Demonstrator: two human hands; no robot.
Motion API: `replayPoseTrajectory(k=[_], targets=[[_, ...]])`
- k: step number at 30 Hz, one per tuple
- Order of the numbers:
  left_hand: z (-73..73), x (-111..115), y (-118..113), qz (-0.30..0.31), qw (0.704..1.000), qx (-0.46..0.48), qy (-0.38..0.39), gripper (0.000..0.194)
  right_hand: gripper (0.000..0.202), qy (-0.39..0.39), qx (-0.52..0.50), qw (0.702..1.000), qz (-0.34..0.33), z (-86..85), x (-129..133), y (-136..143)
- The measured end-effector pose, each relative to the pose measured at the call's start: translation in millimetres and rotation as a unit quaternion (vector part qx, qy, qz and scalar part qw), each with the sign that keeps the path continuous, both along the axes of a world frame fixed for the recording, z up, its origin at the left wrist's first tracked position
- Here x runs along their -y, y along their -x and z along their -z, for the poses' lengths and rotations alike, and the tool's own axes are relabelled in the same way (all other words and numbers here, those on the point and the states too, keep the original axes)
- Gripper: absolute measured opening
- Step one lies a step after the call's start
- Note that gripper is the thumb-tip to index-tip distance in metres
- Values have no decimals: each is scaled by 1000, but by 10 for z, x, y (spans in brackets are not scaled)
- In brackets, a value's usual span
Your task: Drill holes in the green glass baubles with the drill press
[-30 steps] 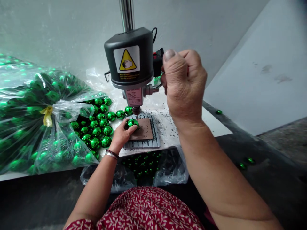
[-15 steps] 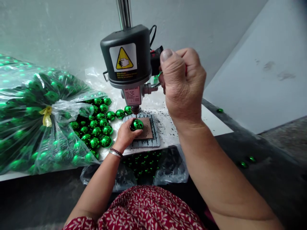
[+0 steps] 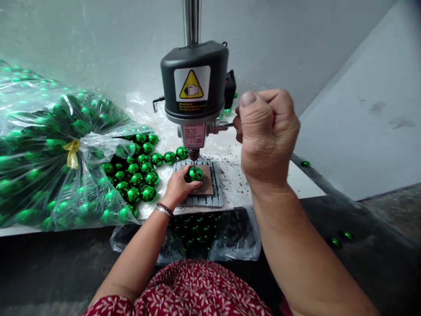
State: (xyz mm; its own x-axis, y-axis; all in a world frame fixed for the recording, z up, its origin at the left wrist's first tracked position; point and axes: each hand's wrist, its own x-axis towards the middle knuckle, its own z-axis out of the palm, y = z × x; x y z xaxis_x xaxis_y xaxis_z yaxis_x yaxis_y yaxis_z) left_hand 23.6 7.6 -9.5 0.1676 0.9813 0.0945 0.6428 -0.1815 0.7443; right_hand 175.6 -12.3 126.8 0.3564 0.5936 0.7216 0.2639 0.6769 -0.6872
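Observation:
My left hand [image 3: 182, 186] holds a shiny green ball [image 3: 196, 173] between thumb and fingers, on a brown board [image 3: 207, 186] over the grey base of a small drill press [image 3: 195, 85]. The thin drill bit [image 3: 194, 163] comes down onto the ball's top; whether it has gone in is hard to see. At the right of the machine, my right hand [image 3: 268, 136] is closed in a fist around the end of its feed lever [image 3: 226, 126]. The fist hides most of the lever.
Left of the press lies a big clear plastic bag [image 3: 95, 145] of green balls, with several loose ones [image 3: 149, 193] spilling from its mouth. Dark shavings [image 3: 230, 175] litter the white tabletop [image 3: 302, 180]. An open plastic bag [image 3: 235, 241] with more balls hangs below the front edge.
The camera view has shifted, so the press and both hands sit farther right in the picture. Both hands keep their holds; the bit remains at the ball's top.

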Motion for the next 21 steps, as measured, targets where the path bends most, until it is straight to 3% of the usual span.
replayPoseTrajectory(k=[9,21], targets=[[102,-21,22,-1,1000,-12,-15,66,30,-3,12,997,79,175,18,28],[99,-9,20,-13,999,-29,-6,64,27,-34,-14,993,112,432,-7,53]])
